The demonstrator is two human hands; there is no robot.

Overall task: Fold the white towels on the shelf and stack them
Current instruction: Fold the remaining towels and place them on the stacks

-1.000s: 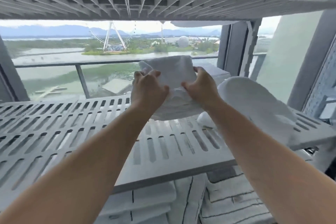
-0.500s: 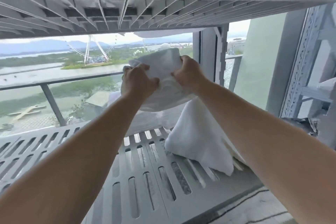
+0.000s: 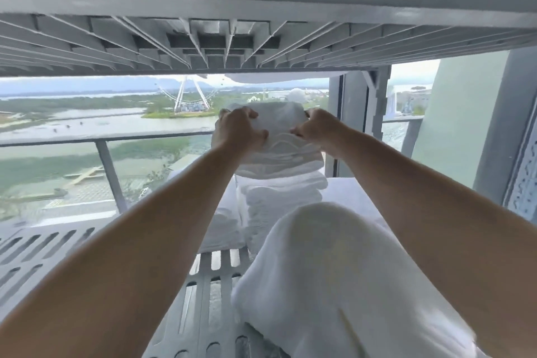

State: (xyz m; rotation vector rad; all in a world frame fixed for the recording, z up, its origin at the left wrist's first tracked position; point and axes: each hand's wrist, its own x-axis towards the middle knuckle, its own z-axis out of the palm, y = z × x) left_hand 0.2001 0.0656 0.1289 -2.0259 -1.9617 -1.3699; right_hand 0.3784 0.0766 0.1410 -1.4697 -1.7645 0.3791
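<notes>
there, folded white towel [image 3: 280, 125], rumpled

Both arms extend toward 12 o'clock. Left hand [image 3: 240, 128] and right hand [image 3: 318, 128] grip one folded towel [image 3: 280, 122], fingers curled.

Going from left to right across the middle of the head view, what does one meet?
Grey metal railing post → left hand → folded white towel → right hand → grey shelf upright → pale green wall.
</notes>
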